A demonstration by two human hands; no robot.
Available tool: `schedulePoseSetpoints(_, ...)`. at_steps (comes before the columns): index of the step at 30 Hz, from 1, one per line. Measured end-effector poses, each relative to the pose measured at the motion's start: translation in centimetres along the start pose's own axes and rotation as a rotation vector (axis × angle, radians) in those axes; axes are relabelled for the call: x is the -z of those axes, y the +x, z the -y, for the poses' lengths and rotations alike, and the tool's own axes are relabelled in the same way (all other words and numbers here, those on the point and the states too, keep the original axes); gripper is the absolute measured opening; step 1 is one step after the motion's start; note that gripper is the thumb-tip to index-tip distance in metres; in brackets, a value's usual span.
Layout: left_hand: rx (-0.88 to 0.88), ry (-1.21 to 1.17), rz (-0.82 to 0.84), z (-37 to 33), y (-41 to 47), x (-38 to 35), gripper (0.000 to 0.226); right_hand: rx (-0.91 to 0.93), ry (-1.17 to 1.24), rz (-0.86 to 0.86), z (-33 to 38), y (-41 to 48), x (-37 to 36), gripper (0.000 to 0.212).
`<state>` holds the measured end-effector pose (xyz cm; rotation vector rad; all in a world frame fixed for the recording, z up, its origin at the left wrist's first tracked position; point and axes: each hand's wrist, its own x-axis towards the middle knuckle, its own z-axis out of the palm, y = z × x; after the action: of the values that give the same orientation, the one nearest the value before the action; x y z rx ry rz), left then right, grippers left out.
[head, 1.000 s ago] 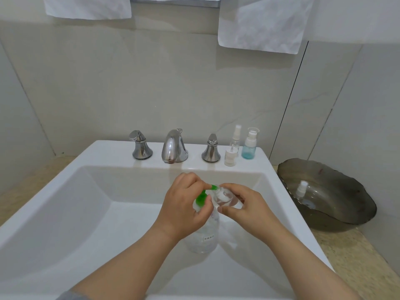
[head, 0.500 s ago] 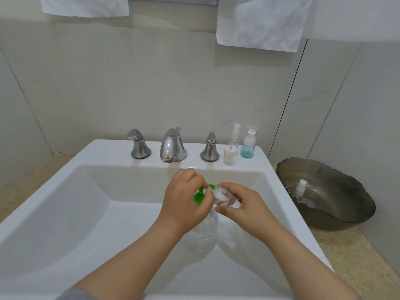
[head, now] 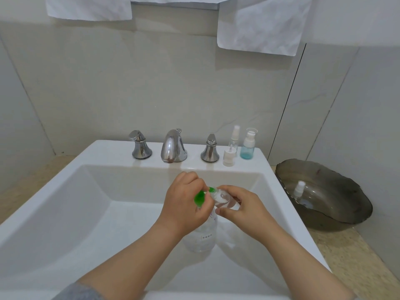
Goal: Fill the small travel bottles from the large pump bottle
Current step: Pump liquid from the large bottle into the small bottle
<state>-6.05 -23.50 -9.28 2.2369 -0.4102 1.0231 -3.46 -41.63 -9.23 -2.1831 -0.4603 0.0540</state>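
A clear large pump bottle (head: 202, 237) with a green pump head (head: 200, 197) stands inside the white sink (head: 75, 202). My left hand (head: 184, 202) is curled over the green pump head. My right hand (head: 240, 206) holds a small clear travel bottle (head: 223, 197) tilted with its mouth against the green nozzle. On the sink's back ledge stand a slim clear spray bottle (head: 234, 137), a bluish small bottle (head: 248, 145) and a white pump cap (head: 229, 156).
Chrome faucet (head: 173, 147) with two handles (head: 139, 146) (head: 209, 149) sits on the back ledge. A dark glass bowl (head: 337, 204) on the counter at right holds a white sprayer cap (head: 299, 188). White towels (head: 259, 22) hang above.
My left hand has pressed down slightly on the pump head. The small bottle stays at the nozzle. The view has shifted a little.
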Motion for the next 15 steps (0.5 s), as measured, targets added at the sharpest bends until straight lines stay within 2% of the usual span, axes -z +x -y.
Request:
schedulePoseSetpoints(5,-0.029,0.009,0.067,0.07,-0.42,0.59,0.024,0.001,-0.002,-0.013,-0.07,0.07,0.12,0.055)
schedulePoseSetpoints(15,-0.076,0.011,0.065,0.28,-0.18,0.85,0.026,0.040,0.001,-0.026,-0.10,0.27,0.16,0.048)
